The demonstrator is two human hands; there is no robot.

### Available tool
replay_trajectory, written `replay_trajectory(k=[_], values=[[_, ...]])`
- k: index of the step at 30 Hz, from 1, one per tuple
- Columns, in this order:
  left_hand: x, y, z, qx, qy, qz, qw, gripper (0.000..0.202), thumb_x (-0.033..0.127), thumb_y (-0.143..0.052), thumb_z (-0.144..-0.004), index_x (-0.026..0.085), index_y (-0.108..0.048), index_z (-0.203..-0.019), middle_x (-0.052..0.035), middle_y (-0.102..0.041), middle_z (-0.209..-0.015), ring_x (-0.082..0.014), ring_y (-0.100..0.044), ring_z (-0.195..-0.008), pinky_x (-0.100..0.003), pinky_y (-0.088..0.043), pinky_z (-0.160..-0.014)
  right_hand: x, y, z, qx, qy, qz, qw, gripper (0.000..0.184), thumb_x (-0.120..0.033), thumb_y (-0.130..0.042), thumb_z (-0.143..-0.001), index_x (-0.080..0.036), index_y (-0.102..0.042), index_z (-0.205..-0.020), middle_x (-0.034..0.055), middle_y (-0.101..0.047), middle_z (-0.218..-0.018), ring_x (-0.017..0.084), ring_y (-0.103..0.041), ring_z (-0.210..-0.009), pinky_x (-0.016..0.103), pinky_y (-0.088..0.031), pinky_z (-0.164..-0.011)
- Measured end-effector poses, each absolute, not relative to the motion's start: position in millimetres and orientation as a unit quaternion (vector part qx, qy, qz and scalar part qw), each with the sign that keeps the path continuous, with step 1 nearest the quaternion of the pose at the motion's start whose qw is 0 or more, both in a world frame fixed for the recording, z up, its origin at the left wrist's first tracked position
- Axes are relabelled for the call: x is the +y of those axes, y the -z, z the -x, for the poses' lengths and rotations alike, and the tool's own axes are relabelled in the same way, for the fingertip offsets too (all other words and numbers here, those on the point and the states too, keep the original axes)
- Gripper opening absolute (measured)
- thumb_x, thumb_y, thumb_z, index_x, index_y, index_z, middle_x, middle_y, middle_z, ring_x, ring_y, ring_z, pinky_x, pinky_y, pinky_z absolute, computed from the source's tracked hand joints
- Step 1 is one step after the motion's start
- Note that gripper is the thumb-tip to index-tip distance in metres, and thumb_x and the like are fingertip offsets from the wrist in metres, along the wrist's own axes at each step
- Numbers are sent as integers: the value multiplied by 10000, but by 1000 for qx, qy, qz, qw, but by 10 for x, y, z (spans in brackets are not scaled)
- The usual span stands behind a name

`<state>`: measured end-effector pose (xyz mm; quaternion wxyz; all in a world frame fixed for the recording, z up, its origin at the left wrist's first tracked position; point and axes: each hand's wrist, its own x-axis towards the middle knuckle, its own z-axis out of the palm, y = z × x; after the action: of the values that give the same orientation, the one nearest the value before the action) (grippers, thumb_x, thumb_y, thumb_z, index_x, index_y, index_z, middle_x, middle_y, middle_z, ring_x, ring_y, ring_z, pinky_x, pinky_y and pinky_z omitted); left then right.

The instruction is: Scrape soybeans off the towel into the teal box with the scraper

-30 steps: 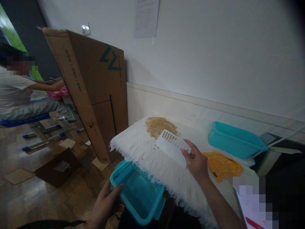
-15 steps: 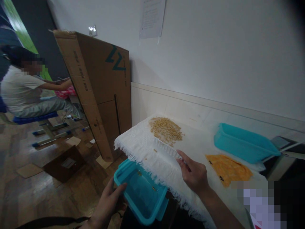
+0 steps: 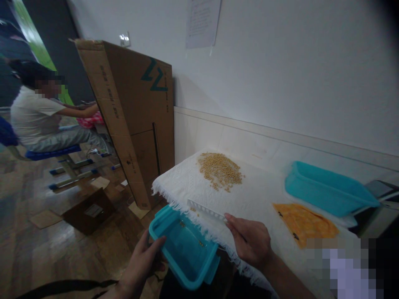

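My left hand (image 3: 140,265) grips the left rim of a shallow teal plastic container (image 3: 187,257), tilted below the table's front edge. A few yellow beans lie inside it. In my right hand (image 3: 251,238) is a white slotted plastic strip (image 3: 207,210), its long edge down on the white fringed cloth (image 3: 174,178). A few loose beans (image 3: 195,211) sit between the strip and the cloth's edge, just above the container. Farther back on the cloth, a pile of soybeans (image 3: 220,170) is spread out.
A deeper teal bin (image 3: 327,187) stands at the right, with an orange cloth bag (image 3: 307,222) before it. A tall cardboard box (image 3: 137,112) borders the table at left. Beyond it a person (image 3: 40,108) sits on a blue-seated chair. Cardboard pieces (image 3: 90,211) lie on the floor.
My right hand has drawn the white strip away from the bean pile toward the cloth's front edge, and loose beans moved with it. My left hand holds the container in place.
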<state>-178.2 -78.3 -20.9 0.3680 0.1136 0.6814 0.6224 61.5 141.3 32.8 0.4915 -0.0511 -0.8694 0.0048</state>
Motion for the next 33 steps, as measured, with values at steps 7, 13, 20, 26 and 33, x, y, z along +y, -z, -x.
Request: replay_trajectory(k=[7,13,20,26,33], values=[[-803,117,1727,689,-611,-104,376,854,736,-884,-680,242,-604,-1317,74,-653,-517,-169,-624,-441,-224,-466,-404,1411,-458,-585,-835,2,178,520,244,-305,-618,-1059,-229,-822,-1170,5,-785,-656,136,-686,-467,209,-578,-549],[-807,154,1710,692,-608,-98,378,894,739,-899,-615,222,-626,-1292,63,-665,-561,-174,-618,-468,-239,-486,-403,1829,-462,-728,-744,15,387,544,499,-555,-578,-1056,-154,-827,-1218,6,-683,-544,145,-583,-408,239,-489,-500],[-761,93,1638,675,-624,-88,384,868,687,-937,-614,244,-618,-1289,84,-617,-480,-201,-643,-431,-243,-451,-402,2004,-371,-798,-784,13,387,486,489,-525,-500,-1074,-210,-835,-1239,69,-803,-731,178,-670,-512,267,-550,-607],[-768,-26,1584,679,-619,-92,383,854,674,-932,-632,226,-623,-1290,53,-672,-523,-203,-657,-457,-244,-461,-415,2005,-344,-797,-788,14,389,477,450,-477,-512,-1064,-227,-823,-1274,68,-832,-806,188,-721,-573,262,-553,-628],[-752,9,1571,681,-623,-95,372,873,676,-926,-637,221,-595,-1304,68,-646,-471,-200,-639,-418,-240,-453,-392,1989,-356,-801,-779,20,403,480,487,-502,-495,-1065,-202,-827,-1258,64,-797,-716,188,-696,-529,263,-508,-575]])
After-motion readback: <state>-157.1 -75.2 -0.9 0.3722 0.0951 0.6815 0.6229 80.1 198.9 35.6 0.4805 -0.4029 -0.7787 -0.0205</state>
